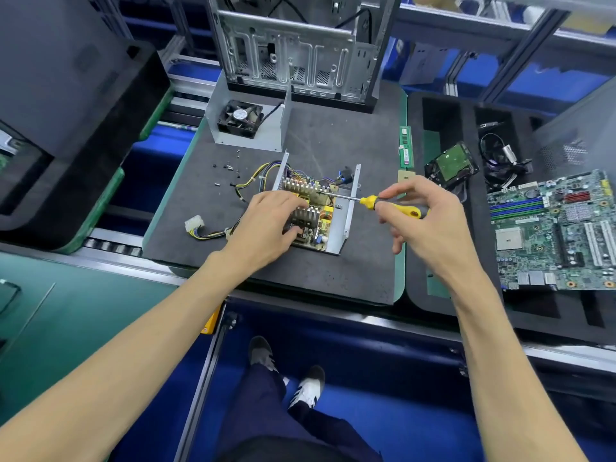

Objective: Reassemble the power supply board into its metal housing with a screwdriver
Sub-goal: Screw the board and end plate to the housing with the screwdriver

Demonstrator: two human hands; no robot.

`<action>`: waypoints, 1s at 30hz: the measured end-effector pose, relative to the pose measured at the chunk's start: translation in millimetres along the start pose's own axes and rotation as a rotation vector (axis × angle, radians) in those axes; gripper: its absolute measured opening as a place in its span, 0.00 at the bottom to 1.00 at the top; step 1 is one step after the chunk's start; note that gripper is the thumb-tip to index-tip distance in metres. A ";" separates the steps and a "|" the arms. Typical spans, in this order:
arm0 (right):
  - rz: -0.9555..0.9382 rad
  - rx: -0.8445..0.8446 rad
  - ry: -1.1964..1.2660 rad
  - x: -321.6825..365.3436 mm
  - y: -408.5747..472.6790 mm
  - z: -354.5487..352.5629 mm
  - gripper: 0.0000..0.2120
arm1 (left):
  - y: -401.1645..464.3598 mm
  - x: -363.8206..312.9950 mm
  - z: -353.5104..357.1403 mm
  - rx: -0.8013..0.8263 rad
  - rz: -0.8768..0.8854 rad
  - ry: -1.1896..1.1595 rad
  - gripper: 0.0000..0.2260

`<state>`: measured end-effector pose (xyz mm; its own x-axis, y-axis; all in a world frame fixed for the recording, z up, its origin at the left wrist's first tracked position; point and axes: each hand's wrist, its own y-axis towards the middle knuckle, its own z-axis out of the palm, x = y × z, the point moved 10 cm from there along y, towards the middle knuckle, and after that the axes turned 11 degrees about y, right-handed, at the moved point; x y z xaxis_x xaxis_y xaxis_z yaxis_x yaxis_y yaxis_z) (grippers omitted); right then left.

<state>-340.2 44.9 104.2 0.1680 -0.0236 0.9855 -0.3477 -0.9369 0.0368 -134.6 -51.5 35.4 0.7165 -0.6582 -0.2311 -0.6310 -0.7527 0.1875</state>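
Head view. The board sits inside the open metal housing, which lies near the middle of the grey mat. The left hand rests on the board's near left part, fingers bent down onto the heat sinks, gripping the board. The right hand grasps the yellow-and-black screwdriver by its handle between thumb and fingertips; the shaft runs leftwards, nearly level, over the housing's right wall, its tip above the board's middle. A wire bundle leaves the housing's left side and ends in a white plug on the mat. Loose screws lie scattered on the mat, left of and behind the housing. Farther back stands the housing cover with a black fan in it, and behind that an empty computer case. On the right tray lie a hard drive, cables and a motherboard
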 end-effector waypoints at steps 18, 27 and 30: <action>-0.012 0.159 -0.285 -8.3 -7.9 26.8 0.03 | -2.3 4.0 6.6 -0.012 -0.006 -0.049 0.23; -0.079 0.199 -0.409 -5.5 -10.0 46.0 0.03 | -1.9 4.9 8.8 -0.006 -0.013 -0.051 0.23; -0.065 0.207 -0.422 -5.4 -10.1 47.7 0.03 | -1.8 4.9 8.7 -0.007 -0.014 -0.058 0.22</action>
<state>-293.6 37.8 90.6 0.5583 -0.0623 0.8273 -0.1398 -0.9900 0.0198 -132.6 -53.3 25.6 0.7068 -0.6458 -0.2888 -0.6185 -0.7622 0.1908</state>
